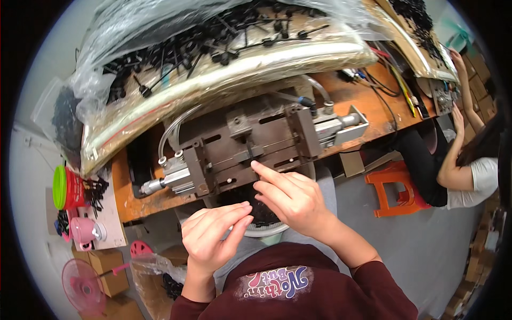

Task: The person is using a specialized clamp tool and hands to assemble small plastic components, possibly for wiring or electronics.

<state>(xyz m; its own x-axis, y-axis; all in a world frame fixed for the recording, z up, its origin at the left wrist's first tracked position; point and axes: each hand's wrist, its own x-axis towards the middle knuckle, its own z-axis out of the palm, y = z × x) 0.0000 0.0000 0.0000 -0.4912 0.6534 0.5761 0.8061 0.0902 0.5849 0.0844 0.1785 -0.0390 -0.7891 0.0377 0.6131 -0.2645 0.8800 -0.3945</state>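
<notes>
A dark metal clamping fixture [224,154] lies across the bench in front of me. At its middle a thin black part [249,149] rests in a small metal block. My right hand [296,202] reaches in from the right, its index fingertip at the near end of that part; the thumb is hidden beneath the fingers. My left hand [210,234] is held lower and to the left, apart from the fixture. Its fingers are bent and drawn toward the thumb; whether something small is between them cannot be made out. Beneath my hands, a round tub [272,230] of dark pieces sits at my lap.
Pneumatic cylinders [178,180] with clear hoses flank the fixture. Behind it, a plastic-lined tray [224,66] holds black stemmed parts. An orange stool [394,189] and another person [469,176] are at right. A pink fan [82,285] and green-rimmed bucket [60,186] stand left.
</notes>
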